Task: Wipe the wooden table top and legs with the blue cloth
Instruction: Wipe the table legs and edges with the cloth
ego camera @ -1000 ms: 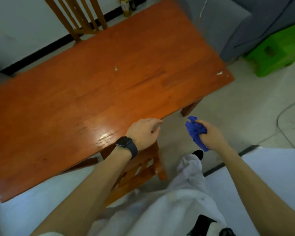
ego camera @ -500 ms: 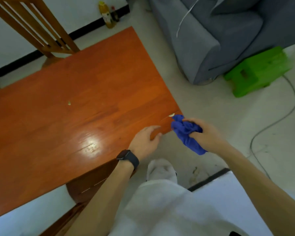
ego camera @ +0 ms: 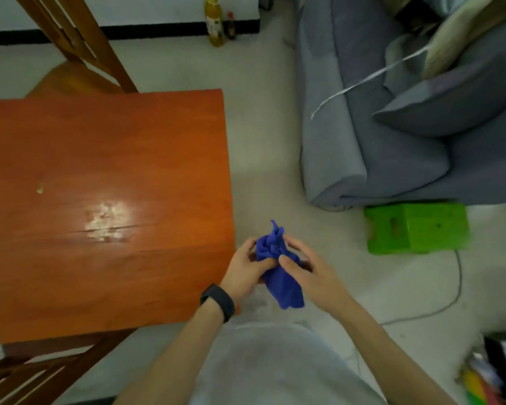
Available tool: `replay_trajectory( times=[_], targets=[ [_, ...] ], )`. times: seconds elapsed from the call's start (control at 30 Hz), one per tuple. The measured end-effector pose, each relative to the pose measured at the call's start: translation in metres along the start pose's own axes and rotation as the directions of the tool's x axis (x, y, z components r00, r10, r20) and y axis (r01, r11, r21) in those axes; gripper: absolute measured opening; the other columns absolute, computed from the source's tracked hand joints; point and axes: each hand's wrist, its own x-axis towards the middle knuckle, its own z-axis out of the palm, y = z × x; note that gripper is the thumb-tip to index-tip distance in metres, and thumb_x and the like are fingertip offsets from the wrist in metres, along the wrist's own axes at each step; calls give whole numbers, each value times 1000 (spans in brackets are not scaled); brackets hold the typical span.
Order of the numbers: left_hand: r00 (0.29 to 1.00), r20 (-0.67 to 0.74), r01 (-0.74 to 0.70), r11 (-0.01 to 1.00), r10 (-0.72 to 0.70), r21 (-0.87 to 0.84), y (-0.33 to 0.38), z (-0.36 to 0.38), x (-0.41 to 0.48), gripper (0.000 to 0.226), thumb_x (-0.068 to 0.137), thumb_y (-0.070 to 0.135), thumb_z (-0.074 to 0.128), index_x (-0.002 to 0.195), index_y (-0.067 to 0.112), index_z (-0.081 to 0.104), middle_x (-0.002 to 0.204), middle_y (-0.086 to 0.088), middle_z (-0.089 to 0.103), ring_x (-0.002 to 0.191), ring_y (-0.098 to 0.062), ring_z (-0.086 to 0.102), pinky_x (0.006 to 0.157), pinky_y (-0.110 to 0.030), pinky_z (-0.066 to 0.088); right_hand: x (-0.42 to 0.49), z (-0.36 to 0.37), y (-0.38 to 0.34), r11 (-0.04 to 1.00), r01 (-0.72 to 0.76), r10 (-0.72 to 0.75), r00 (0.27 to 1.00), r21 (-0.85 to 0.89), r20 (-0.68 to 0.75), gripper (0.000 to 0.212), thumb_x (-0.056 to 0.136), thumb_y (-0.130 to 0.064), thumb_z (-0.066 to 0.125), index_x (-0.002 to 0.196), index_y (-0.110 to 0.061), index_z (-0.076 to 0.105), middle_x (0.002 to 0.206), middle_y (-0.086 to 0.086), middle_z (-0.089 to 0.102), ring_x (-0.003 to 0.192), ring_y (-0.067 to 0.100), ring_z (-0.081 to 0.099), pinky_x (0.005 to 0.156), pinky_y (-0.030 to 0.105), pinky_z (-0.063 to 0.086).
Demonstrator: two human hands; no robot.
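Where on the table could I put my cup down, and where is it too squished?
Nearly the whole table top is bare; only a small crumb lies near its left side. The floor strip between table and sofa is open too. It gets crowded off the table's near right corner, where both hands bunch the cloth, and by the chair at the far edge.

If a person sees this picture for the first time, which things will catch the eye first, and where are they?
First comes the blue cloth, bunched between the left hand and the right hand, low in the middle, just past the table's right edge. Next is the large orange-brown wooden table, filling the left side, with a bright glare patch and a small pale crumb on it. The bright green stool stands on the floor at right, in front of the grey sofa.
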Motion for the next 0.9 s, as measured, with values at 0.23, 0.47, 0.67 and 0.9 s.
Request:
replay_trajectory(
  times=[0.23, 0.47, 0.67, 0.9],
  targets=[
    [999, -38, -23, 989, 29, 148, 35, 68, 65, 42, 77, 7, 76, 111, 27, 62, 106, 0, 70, 98, -18, 68, 75, -35, 59, 66, -93, -16, 1000, 12, -12, 973, 3, 231, 58, 97, -33, 60, 150, -36, 36, 141, -19, 53, 129, 0, 50, 109, 31, 42],
    [965, -254, 66, 998, -60, 14, 53, 102, 145, 50, 71, 14, 67, 120, 23, 63, 116, -7, 69, 103, -25, 68, 86, -45, 58, 179, -150, -5, 991, 53, -8, 940, -123, 342, 44, 96, -23, 63, 135, -40, 53, 122, -22, 66, 115, -2, 59, 96, 19, 48],
    [821, -570, 164, 949, 20, 269, 59, 93, 213, 30, 97, 25, 56, 126, 32, 59, 120, 14, 60, 108, -3, 59, 78, -6, 43, 295, -173, -8, 954, 174, -38, 879, -245, 476, 43, 99, -18, 56, 127, -50, 50, 128, -24, 57, 123, 2, 52, 88, 6, 39],
    [608, -790, 101, 995, -71, -11, 30, 16, 344, 39, 98, 33, 55, 137, 30, 46, 140, 3, 50, 120, -15, 52, 98, -32, 46, 442, -129, 24, 970, 195, -118, 900, -145, 419, 47, 97, -25, 60, 141, -26, 42, 143, -5, 45, 113, 10, 49, 82, 14, 41]
  ],
)
